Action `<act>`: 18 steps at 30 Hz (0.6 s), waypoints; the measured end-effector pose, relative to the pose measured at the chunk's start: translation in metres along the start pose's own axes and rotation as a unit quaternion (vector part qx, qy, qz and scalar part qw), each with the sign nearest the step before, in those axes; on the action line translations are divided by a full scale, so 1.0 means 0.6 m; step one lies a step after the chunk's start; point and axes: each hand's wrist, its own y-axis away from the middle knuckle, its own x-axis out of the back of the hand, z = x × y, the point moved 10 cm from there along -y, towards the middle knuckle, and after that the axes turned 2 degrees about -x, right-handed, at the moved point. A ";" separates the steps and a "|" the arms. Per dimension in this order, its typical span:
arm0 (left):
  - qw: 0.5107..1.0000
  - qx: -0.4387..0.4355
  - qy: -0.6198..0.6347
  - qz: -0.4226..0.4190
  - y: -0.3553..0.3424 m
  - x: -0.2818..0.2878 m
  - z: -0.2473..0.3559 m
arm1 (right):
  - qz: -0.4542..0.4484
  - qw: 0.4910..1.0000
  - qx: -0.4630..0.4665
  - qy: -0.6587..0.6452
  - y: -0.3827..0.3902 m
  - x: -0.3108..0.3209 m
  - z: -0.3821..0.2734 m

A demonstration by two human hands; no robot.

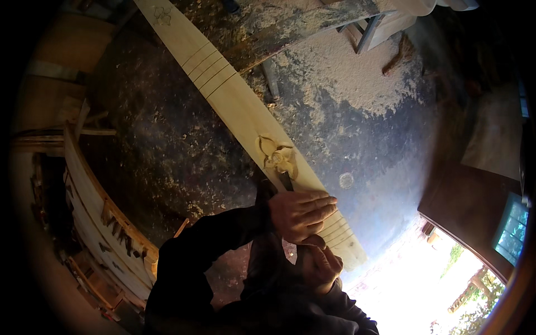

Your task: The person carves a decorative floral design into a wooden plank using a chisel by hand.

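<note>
A long pale board (240,106) runs diagonally from the far left toward me. On its nearer half is a carved flower (276,157) with raised petals and a round centre. The dark blade of a chisel (286,181) meets the wood at the flower's near edge. My left hand (301,215) is wrapped round the chisel low down, its fingers closed and resting over the board. Just behind it, my right hand (322,265) is closed at the handle end; the handle itself is mostly hidden by both hands.
Grooves cross the board beyond the flower and near its close end; a flower outline (162,15) marks the far end. A wooden beam (301,33) lies under it. Sawdust (357,78) covers the floor. Several tools sit in a rack (120,229) at left. A bright doorway (424,285) is at right.
</note>
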 end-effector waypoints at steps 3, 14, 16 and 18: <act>0.999 0.010 0.016 -0.036 -0.001 -0.001 -0.005 | 0.010 1.000 0.003 -0.010 -0.005 0.001 -0.001; 0.993 0.021 0.060 -0.095 -0.006 -0.002 -0.003 | 0.093 0.993 0.055 -0.055 -0.011 0.067 -0.038; 0.993 0.038 0.071 -0.090 -0.004 0.000 -0.016 | 0.129 0.983 0.104 -0.074 -0.034 0.061 -0.045; 0.995 0.037 0.064 -0.064 -0.003 0.002 -0.024 | 0.128 0.982 0.105 -0.085 -0.024 0.053 -0.042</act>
